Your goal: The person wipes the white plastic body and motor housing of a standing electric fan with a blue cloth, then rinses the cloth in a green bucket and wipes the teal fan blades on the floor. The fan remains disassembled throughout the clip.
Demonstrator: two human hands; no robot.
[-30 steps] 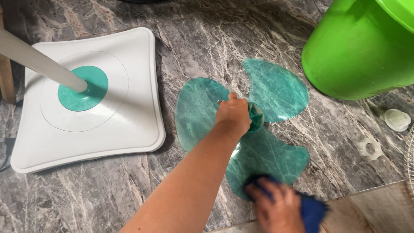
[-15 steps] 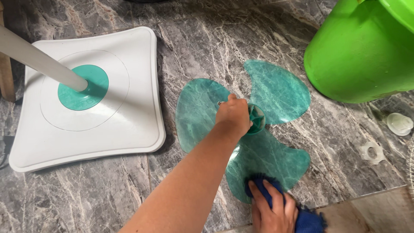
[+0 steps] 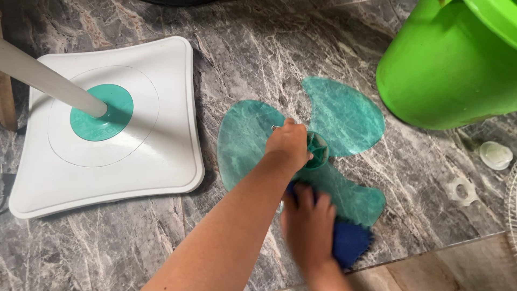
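A clear teal three-bladed fan blade [image 3: 344,116] lies flat on the grey marble floor. My left hand [image 3: 289,144] grips its raised teal hub [image 3: 318,150] at the middle. My right hand [image 3: 309,223] presses a dark blue cloth [image 3: 350,242] onto the near blade, close under the hub. The hand is blurred and hides most of that blade's inner part.
A white square fan base [image 3: 156,156] with a teal collar and white pole [image 3: 48,81] stands at the left. A big green bucket [image 3: 447,70] sits at the upper right. Two small whitish plastic fan nuts [image 3: 495,154] [image 3: 462,189] lie at the right; a tan surface [image 3: 447,269] borders the bottom right.
My right hand has slid the blue cloth from the near blade's outer tip up toward the hub. My left hand has kept its hold on the hub.
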